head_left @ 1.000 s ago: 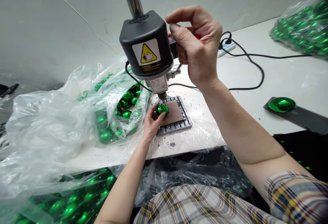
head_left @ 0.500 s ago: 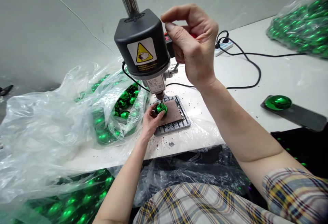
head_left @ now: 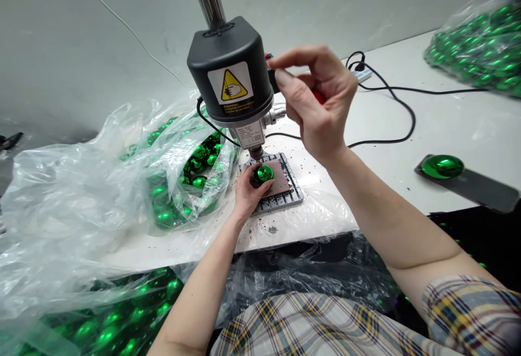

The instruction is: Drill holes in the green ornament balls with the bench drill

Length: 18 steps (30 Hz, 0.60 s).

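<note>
A small bench drill press (head_left: 228,74), with a black motor housing and a yellow warning label, stands in front of me. Low down, my left hand (head_left: 249,190) is closed round a shiny green ball (head_left: 265,173) over a brownish pad (head_left: 280,178) on the slotted metal base (head_left: 299,196). The drill's lower end (head_left: 256,153) is just behind and above the ball; whether they touch I cannot tell. My right hand (head_left: 321,101) is raised beside the housing, its fingers curled round a red knob (head_left: 319,96) that is mostly hidden.
At the left, an opened clear plastic bag (head_left: 122,182) holds many green balls (head_left: 199,158). Another bag of green balls (head_left: 480,46) lies far right. A phone (head_left: 484,185) with a green ball half (head_left: 442,166) on it rests at right. Black cables (head_left: 413,117) run to a power strip (head_left: 362,75).
My right hand has come down and slightly right with the red knob. My left hand has shifted the green ball a little to the right over the pad.
</note>
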Tool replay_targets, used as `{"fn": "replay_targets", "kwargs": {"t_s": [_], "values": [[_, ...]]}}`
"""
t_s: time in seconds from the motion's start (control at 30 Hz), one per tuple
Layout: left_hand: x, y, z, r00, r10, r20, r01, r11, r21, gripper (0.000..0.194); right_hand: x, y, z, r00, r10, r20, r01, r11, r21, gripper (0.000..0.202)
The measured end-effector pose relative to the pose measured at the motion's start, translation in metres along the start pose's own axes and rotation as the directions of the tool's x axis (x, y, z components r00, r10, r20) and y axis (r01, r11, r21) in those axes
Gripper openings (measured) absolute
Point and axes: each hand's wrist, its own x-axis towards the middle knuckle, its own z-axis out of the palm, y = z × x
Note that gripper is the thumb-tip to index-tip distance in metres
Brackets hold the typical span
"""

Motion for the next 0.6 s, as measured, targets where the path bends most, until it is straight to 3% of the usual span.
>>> {"fn": "replay_targets", "kwargs": {"t_s": [0.23, 0.33, 0.47, 0.6], "values": [[-0.001, 0.001, 0.000, 1.000, 0.012, 0.005, -0.012, 1.000, 0.013, 0.051, -0.032, -0.002, -0.007, 0.997, -0.018, -0.079, 0.011, 0.996, -0.090, 0.012], [-0.002, 0.003, -0.001, 1.000, 0.019, 0.011, -0.019, 1.000, 0.025, 0.051, -0.038, 0.007, -0.008, 0.987, -0.136, -0.080, 0.135, 0.991, -0.017, 0.013], [-0.002, -0.001, 0.001, 1.000, 0.013, 0.004, -0.013, 1.000, -0.019, 0.051, -0.045, 0.019, -0.009, 0.928, -0.356, -0.105, 0.362, 0.932, 0.037, 0.030], [-0.002, -0.004, 0.003, 1.000, -0.009, -0.004, 0.009, 0.999, -0.052, 0.053, -0.047, 0.025, -0.010, 0.911, -0.396, -0.113, 0.401, 0.916, 0.024, 0.034]]}}
